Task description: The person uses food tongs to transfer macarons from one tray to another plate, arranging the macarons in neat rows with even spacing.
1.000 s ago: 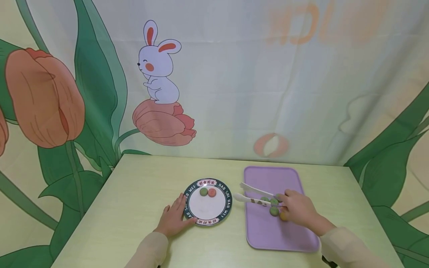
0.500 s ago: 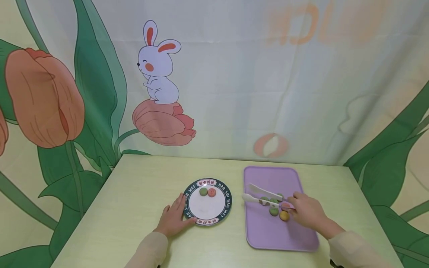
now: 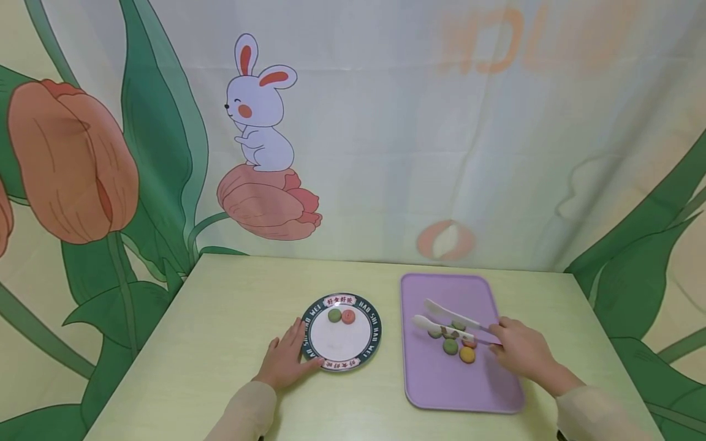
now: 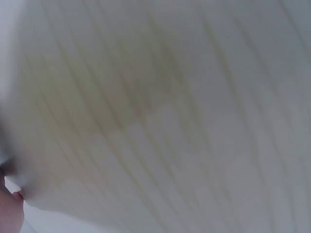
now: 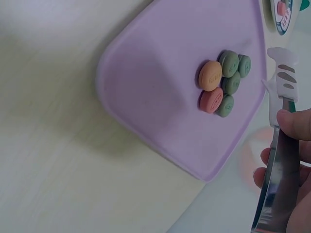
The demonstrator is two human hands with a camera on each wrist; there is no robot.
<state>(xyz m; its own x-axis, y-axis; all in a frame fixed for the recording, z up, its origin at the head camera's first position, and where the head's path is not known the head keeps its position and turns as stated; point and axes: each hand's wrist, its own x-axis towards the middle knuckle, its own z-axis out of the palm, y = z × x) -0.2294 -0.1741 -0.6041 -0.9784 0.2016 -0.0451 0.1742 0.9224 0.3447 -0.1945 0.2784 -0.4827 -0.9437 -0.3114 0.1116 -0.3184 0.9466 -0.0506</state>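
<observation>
My right hand (image 3: 521, 346) grips a pair of tongs (image 3: 452, 313) with metal handles and white tips, spread apart with nothing between them. In the head view the tips overlap a cluster of macarons on the purple tray (image 3: 441, 386): several green macarons (image 5: 229, 63), a pink macaron (image 5: 211, 100) and a yellow-orange macaron (image 3: 467, 354). In the right wrist view the thumb and fingers wrap the handles. My left hand (image 3: 284, 361) rests at the left rim of a dark-rimmed plate (image 3: 341, 340), fingers extended. A green macaron (image 3: 334, 315) and a pink macaron (image 3: 349, 316) sit on that plate.
The pale wood-grained table (image 3: 220, 318) carries the plate at centre and the low-rimmed tray on the right. Behind its far edge hangs a printed curtain (image 3: 375, 153). A blurred pale surface (image 4: 170, 121) fills most of the left wrist view.
My right hand has drawn the tongs to the right, away from the plate. The yellow-orange macaron, partly covered by the hand before, shows fully. The left hand and plate stay put.
</observation>
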